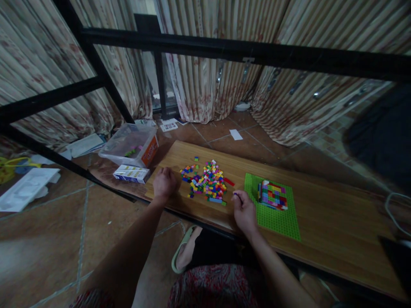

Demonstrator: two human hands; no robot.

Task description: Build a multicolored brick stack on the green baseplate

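Observation:
My right hand (244, 214) pinches a small dark toy brick (236, 195) between thumb and fingers, just off the left edge of the green baseplate (278, 222). On that baseplate stands a block of multicoloured bricks (273, 196), built up several layers. At the left end of the wooden table, my left hand (165, 185) is closed with its fingers curled under; whatever it may hold is hidden. Between the hands lies a loose heap of small coloured bricks (208, 179). A long red brick (229, 182) rests at the heap's right side.
The wooden table (334, 222) has a dark metal frame (205, 45) above its far side. Left of it on the floor are a clear plastic bin (128, 143) and a small carton (131, 173). A white tray (27, 188) lies farther left. Curtains (199, 81) hang behind.

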